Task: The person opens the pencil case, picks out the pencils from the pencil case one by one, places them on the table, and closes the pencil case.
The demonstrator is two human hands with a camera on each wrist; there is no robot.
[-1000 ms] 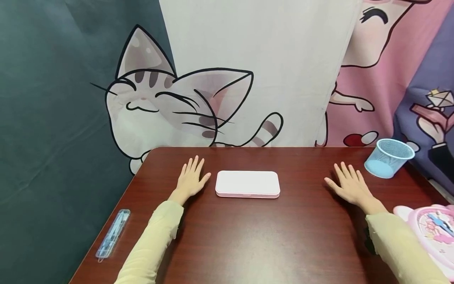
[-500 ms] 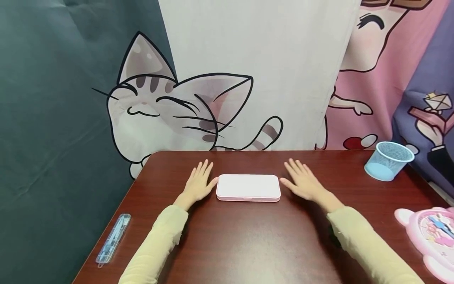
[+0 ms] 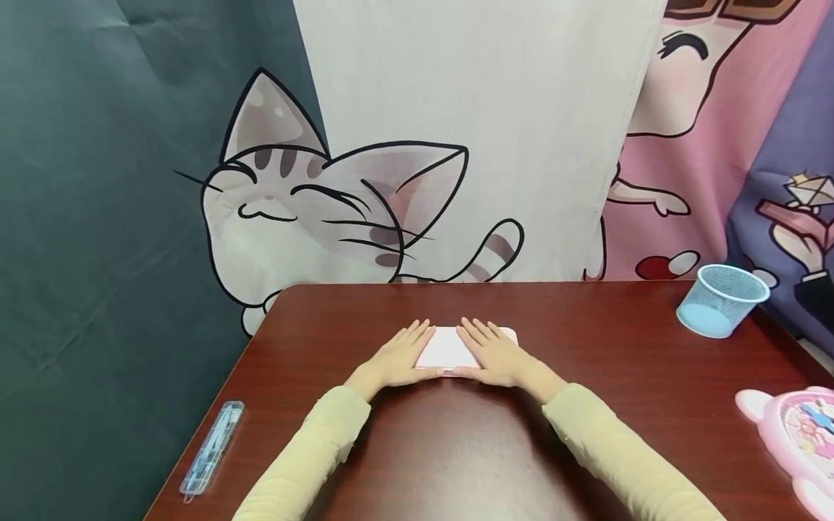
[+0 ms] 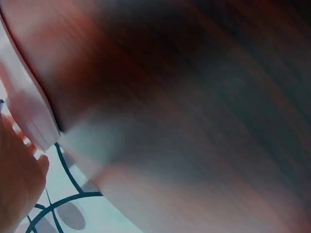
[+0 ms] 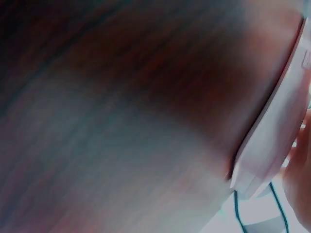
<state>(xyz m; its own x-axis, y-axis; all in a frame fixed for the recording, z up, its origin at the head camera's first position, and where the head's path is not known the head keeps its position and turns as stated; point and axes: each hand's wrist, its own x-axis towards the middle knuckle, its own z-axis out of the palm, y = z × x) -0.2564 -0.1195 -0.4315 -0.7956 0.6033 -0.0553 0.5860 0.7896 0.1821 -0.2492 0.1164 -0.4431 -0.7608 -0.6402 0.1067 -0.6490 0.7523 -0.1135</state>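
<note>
cat-print backdrop (image 3: 417, 166), brown counter (image 3: 449, 456) | white-and-pink case (image 3: 446, 349) mid-counter | left hand (image 3: 397, 362), right hand (image 3: 499, 361): fingers straight, thumbs wide, laid on case's ends | front-edge mark (image 5: 307, 59) blurred, unreadable | blue mesh cup (image 3: 719, 302) far right

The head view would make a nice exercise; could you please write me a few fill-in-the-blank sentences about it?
Between the left hand and the right hand, the flat case shows a top coloured ____.
The slim clear box lies near the ____ edge of the table.
The mesh cup is light ____.
The whiskered animal printed behind the table is a ____.

Missing words: white; left; blue; cat.
</note>
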